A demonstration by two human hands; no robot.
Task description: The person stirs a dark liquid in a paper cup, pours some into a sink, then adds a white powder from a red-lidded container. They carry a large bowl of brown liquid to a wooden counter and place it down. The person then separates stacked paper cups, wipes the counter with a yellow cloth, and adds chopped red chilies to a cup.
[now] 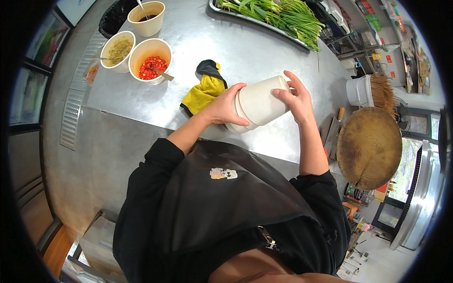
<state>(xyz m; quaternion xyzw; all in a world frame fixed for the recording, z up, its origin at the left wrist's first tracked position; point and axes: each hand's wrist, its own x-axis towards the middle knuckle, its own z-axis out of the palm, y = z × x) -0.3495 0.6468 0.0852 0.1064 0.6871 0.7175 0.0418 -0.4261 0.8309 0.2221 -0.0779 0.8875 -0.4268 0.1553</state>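
Observation:
A stack of nested white tubs (263,100) lies tilted on its side between my two hands, just over the front part of the steel table. My left hand (226,108) wraps around the rim end, thumb across the rims. At the narrower base end, my right hand (297,99) grips with its thumb on the wall and the other fingers partly hidden behind. Beside my left hand, a crumpled yellow and dark grey cloth (205,90) rests on the tabletop.
On the steel table (191,39), left, stand tubs of chopped red chillies (153,67), greenish chopped food (119,49) and dark sauce (147,17), with utensils inside. A metal tray (244,23) holds green stalks (297,21). A round wooden chopping block (370,148) stands at the right.

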